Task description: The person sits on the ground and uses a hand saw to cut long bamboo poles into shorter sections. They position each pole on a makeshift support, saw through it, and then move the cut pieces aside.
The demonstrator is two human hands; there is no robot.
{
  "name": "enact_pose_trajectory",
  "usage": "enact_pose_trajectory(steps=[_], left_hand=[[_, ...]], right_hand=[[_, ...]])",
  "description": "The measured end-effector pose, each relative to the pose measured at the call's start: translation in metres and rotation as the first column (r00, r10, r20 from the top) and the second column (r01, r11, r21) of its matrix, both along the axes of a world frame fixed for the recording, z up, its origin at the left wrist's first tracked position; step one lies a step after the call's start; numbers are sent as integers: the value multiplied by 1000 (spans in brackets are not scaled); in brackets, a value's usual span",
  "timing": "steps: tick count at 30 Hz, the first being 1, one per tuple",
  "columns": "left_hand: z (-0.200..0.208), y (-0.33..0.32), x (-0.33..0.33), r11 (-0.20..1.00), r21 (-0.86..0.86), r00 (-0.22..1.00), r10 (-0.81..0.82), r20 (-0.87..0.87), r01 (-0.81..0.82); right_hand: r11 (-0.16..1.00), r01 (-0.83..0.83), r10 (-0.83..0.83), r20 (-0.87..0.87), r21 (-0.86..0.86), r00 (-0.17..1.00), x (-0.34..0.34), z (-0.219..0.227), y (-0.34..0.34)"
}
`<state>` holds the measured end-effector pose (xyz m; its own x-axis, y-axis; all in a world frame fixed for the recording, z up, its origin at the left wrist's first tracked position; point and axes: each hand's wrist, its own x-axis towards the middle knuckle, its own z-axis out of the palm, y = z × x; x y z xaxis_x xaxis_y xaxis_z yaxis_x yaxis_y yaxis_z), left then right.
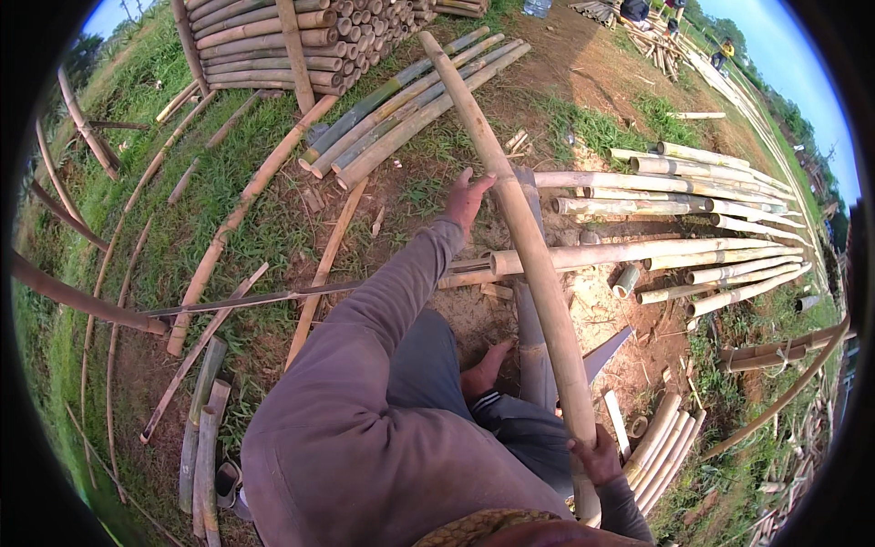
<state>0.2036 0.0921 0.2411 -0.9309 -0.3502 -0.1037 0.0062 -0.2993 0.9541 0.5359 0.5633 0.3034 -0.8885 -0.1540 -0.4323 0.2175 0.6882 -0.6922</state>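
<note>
A long, pale bamboo pole (519, 228) slants across in front of me, its far end near the stacked bamboo and its near end beside my right side. My left hand (467, 201) grips it from the left, about a third of the way down from the far end. Close to the near end, my right hand (599, 456) is wrapped around it. Beneath the pole lies a thicker grey bamboo log (533, 351), next to my bare foot (487, 368). A saw blade (609, 354) sticks out to the right of the pole; its handle is hidden.
On the right lie several long bamboo poles (674, 251), with short cut lengths (661, 456) nearer me. A large bamboo stack (273, 50) stands at the far left, and more poles (410, 109) rest before it. A person (723, 53) is far off at right.
</note>
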Motion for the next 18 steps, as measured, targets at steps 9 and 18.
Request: enact_pose_trajectory(steps=[9, 18], left_hand=[[-107, 60, 277, 667, 408, 593, -743, 310, 623], [-88, -90, 214, 998, 61, 890, -24, 455, -5]], right_hand=[[675, 424, -26, 556, -603, 831, -212, -120, -245], [883, -260, 137, -317, -390, 939, -208, -129, -314]])
